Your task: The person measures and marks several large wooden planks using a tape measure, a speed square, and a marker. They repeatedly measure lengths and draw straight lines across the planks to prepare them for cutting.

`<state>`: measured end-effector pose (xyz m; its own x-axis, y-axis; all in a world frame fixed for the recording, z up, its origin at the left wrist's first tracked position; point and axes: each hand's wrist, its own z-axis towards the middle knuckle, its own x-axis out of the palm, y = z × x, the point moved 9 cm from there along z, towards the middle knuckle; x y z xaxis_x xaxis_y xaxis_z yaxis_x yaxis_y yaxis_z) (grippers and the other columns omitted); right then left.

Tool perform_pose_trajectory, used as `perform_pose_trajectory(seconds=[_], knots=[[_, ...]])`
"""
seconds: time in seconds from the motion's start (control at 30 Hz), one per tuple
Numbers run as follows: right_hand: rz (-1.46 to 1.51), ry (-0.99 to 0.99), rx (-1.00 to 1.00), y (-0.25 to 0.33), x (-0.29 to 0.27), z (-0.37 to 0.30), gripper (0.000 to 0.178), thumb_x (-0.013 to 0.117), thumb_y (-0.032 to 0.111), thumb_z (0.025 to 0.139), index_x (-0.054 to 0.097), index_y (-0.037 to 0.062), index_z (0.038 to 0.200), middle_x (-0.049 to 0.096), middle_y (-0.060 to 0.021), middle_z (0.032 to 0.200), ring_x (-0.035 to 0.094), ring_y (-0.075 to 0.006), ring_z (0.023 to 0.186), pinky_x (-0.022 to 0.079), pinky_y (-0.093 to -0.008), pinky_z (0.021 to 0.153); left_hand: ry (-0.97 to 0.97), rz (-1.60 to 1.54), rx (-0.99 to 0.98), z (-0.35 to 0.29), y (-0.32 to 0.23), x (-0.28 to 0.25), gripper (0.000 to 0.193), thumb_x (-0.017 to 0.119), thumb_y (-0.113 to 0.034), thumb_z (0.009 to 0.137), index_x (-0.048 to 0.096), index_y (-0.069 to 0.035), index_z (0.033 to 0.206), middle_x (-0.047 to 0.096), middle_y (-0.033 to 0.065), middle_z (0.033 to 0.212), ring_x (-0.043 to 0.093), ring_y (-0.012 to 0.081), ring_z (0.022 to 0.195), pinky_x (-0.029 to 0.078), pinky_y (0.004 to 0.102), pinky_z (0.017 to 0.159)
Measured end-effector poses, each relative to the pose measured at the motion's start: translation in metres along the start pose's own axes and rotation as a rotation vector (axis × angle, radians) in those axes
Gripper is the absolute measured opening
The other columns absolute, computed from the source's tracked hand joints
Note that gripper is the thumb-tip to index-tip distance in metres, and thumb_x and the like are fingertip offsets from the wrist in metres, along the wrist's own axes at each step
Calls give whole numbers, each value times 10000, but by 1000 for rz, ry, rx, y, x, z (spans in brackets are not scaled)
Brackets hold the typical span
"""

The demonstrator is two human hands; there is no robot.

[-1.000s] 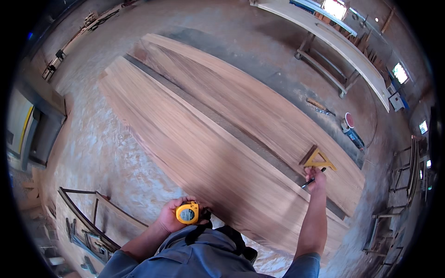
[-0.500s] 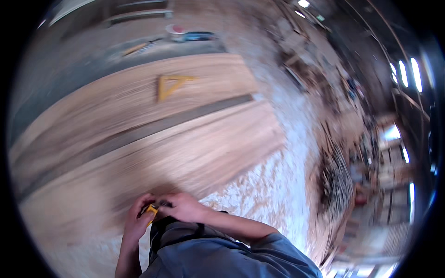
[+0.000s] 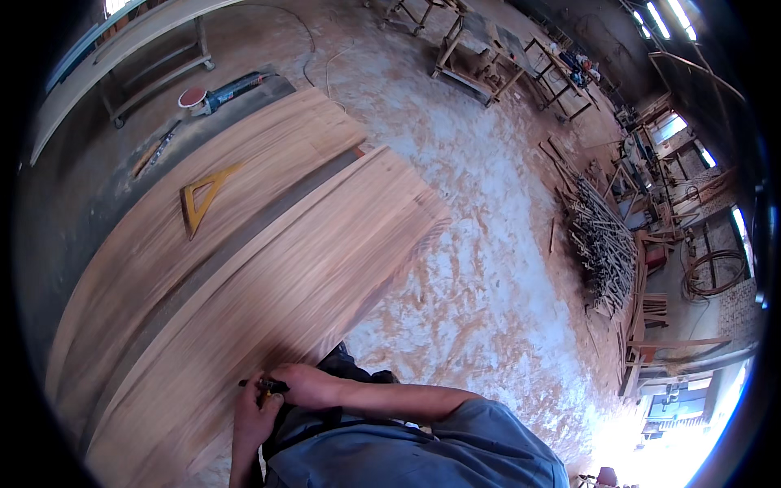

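Observation:
My left hand (image 3: 254, 416) is closed around a small yellow-and-black tool (image 3: 264, 398), just above the near edge of a long wooden panel (image 3: 317, 252). Too little of the tool shows to tell its kind. My right hand (image 3: 303, 385) meets it from the right, its fingers bent in against a dark piece (image 3: 277, 385) at the tool. What exactly the right fingers grip is partly hidden. Both hands are close to my waist. On a second panel (image 3: 268, 146) beyond lies a yellow triangular square (image 3: 195, 205).
A dark gap (image 3: 244, 236) runs between the panels. An angle grinder (image 3: 220, 96) and a slim tool with a wooden handle (image 3: 152, 150) rest on the grey bench top (image 3: 98, 195). A heap of thin rods (image 3: 602, 244) lies on the right, across the dusty floor (image 3: 488, 268).
The view has turned to the right, so the panels and square sit farther left. Both hands are still together at the yellow-and-black tool, less of which shows now.

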<state>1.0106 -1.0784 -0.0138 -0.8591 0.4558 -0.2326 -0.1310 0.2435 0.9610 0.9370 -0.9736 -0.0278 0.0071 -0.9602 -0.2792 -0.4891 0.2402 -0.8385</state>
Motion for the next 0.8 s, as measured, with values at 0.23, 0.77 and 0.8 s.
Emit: perform_pose_trajectory(seconds=[0.23, 0.77, 0.8], knots=[[40, -406, 224, -52, -199, -31, 379, 646, 258, 936, 651, 0, 1214, 698, -222, 1074, 675, -375, 1025, 538, -438, 913, -337, 538, -56, -20, 7, -63, 403, 664, -159, 868, 651, -4, 1240, 659, 238, 1115, 622, 400, 1014, 495, 474, 897], [-62, -1112, 655, -232, -530, -132, 264, 606, 216, 896, 702, 2, 1017, 694, -156, 724, 666, -235, 547, 513, -394, 483, -546, 446, -63, -99, 98, -119, 68, 675, 31, 849, 689, -30, 877, 568, 51, 898, 518, 206, 937, 437, 334, 850], [-124, -1103, 686, -233, -533, -131, 270, 598, 223, 901, 707, 9, 1023, 702, -167, 745, 678, -253, 565, 524, -402, 498, -547, 454, -74, -97, 92, -115, 74, 674, 33, 848, 690, -33, 878, 572, 50, 884, 518, 213, 935, 434, 339, 856]])
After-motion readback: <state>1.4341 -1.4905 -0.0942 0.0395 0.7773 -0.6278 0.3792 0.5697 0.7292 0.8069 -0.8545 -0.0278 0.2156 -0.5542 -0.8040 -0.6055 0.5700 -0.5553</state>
